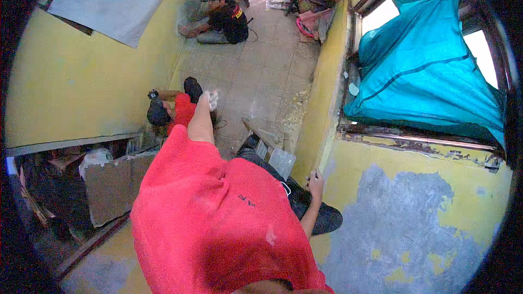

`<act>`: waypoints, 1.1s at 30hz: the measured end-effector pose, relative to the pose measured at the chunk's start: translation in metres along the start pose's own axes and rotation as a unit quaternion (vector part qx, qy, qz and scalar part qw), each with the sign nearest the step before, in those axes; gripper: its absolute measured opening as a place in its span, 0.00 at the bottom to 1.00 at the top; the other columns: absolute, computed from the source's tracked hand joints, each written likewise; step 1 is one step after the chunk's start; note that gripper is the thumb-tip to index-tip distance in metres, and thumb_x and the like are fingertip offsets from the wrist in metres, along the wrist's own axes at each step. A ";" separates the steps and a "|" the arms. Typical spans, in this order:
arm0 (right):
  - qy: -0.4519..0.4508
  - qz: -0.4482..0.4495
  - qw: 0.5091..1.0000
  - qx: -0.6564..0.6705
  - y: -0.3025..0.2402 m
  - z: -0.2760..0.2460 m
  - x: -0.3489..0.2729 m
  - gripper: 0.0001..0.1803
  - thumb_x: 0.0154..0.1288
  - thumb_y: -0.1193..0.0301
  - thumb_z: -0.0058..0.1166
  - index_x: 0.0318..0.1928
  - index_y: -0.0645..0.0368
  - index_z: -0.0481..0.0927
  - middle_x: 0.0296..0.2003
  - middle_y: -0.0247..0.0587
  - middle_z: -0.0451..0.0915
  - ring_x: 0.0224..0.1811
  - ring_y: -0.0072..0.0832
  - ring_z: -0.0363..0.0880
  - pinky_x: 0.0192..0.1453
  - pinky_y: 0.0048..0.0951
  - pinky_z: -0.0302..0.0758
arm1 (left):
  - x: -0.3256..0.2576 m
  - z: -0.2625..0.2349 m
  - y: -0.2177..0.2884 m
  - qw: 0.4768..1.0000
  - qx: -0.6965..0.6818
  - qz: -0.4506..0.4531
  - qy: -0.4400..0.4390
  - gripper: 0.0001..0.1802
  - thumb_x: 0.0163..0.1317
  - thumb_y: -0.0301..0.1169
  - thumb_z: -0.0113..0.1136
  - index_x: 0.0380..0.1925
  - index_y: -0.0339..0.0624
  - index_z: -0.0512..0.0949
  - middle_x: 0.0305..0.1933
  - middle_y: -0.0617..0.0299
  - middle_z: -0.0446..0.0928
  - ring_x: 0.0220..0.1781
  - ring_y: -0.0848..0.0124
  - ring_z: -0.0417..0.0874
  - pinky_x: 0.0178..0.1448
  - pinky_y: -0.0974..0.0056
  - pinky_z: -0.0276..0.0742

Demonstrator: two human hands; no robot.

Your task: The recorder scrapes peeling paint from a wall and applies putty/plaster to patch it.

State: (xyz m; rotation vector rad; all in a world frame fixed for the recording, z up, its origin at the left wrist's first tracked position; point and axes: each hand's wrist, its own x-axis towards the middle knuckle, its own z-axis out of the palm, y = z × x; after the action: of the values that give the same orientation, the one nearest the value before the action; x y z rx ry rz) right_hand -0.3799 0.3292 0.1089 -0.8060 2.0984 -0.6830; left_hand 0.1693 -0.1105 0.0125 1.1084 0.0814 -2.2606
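From the head camera we look straight down over our red shirt point(218, 212). Our left hand point(209, 99) reaches forward and down, smeared pale, its fingers curled — whether it grips anything we cannot tell, since the hand is blurred. Just beyond and to the left of it a second person in a red top point(182, 111) crouches on the grey stone-slab floor point(256, 71), holding a dark object we cannot make out. Our right hand point(315, 182) is pressed open against the yellow plastered wall point(327, 103), fingers spread, holding nothing. Close to the left of that hand, a flat grey metal trowel blade point(282, 162) rests on a wooden step point(261, 133).

To the right of the right hand a broad grey cement patch point(392, 223) covers the wall below a window draped in teal cloth point(425, 65). We judge the plastering partly done — the grey patch is laid, yet yellow flecks and peeling edges remain around it. Far ahead another person point(223, 19) sits on the floor.
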 end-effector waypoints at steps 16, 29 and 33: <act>-0.004 0.071 0.997 -0.012 -0.021 -0.040 -0.038 0.29 0.76 0.63 0.48 0.70 0.68 0.68 0.34 0.44 0.82 0.27 0.22 0.79 0.31 0.26 0.74 | 0.037 0.074 0.042 0.955 0.072 0.139 0.251 0.11 0.68 0.47 0.61 0.32 0.56 0.80 0.24 0.76 0.81 0.16 0.77 0.76 0.13 0.70 0.59; -0.031 -0.051 0.995 -0.076 0.026 -0.064 -0.090 0.24 0.78 0.61 0.48 0.66 0.60 0.75 0.41 0.43 0.84 0.35 0.25 0.83 0.39 0.27 0.79 | 0.112 0.029 0.086 0.893 0.242 0.248 0.288 0.17 0.70 0.51 0.57 0.51 0.58 0.81 0.32 0.75 0.78 0.24 0.80 0.73 0.23 0.71 0.67; -0.088 0.199 0.974 0.058 -0.057 -0.067 -0.088 0.23 0.77 0.64 0.51 0.67 0.59 0.75 0.41 0.41 0.84 0.36 0.25 0.83 0.42 0.28 0.81 | 0.118 0.000 0.127 0.844 0.279 0.336 0.311 0.15 0.70 0.48 0.58 0.43 0.52 0.83 0.30 0.72 0.81 0.23 0.80 0.74 0.22 0.69 0.64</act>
State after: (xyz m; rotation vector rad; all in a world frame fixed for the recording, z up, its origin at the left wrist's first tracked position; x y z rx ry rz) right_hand -0.3715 0.3696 0.2261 -0.3482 1.9576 -0.4905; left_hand 0.1841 -0.2721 -0.0486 1.7934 -0.6453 -1.2455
